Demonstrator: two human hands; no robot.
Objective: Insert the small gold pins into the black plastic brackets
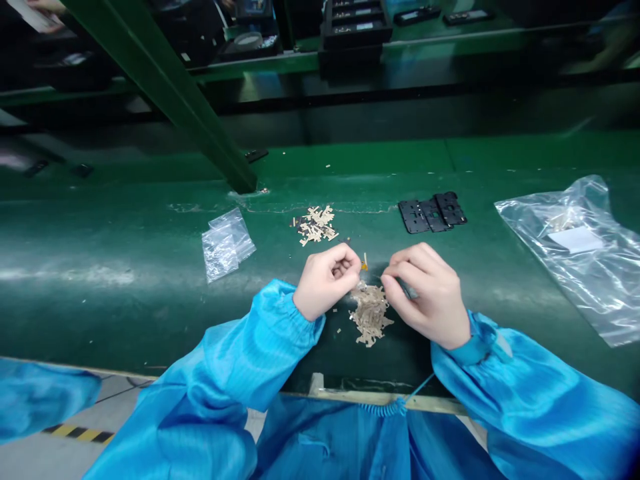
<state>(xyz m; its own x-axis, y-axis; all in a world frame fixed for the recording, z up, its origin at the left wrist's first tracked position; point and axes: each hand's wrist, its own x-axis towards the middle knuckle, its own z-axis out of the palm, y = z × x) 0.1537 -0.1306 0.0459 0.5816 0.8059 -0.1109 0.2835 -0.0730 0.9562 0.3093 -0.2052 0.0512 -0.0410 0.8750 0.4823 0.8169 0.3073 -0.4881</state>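
Note:
My left hand (331,279) is closed in a pinch on a small amber flat piece (365,265) with a pale strip, which looks like a flex circuit. Facing it, my right hand (425,290) is also closed, thumb against fingertips. A thin tip shows at those fingertips, but what it belongs to is hidden. Below and between both hands lies a heap of small tan flat pieces (371,317). Beyond my left hand is a looser pile of cream and dark pieces (317,225).
Black plastic plates (433,213) lie behind my right hand. Small clear bags (228,245) are at left, and a large clear bag (580,247) at right. A green post (175,87) rises from the green bench (125,287). Black trays (355,27) stand on the shelf behind.

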